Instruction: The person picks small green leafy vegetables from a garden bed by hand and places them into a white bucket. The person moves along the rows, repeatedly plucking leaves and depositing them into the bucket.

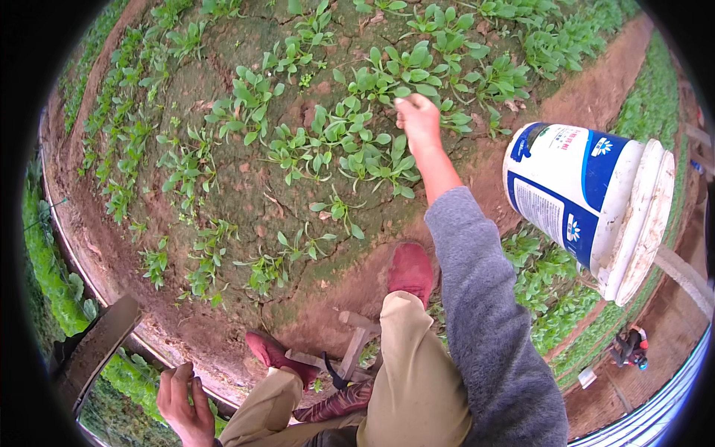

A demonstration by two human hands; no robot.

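My right hand (418, 120), at the end of a grey sleeve, reaches over the bed with its fingers curled at the leaves of low green plants (405, 70). Whether a leaf or stem is pinched in it cannot be made out. At the lower left, my left hand (187, 399) is raised near my knee, fingers bent and partly closed, with nothing seen in it. More leafy plants (346, 128) grow from the cracked soil (234, 184) between the hands.
A white and blue plastic bucket (575, 201) lies tilted at the right. By my red shoes (410, 271) is a wooden frame (353, 352). A dark, flat-edged object (106, 346) juts in at the lower left. Another person (631, 349) is far off at the lower right.
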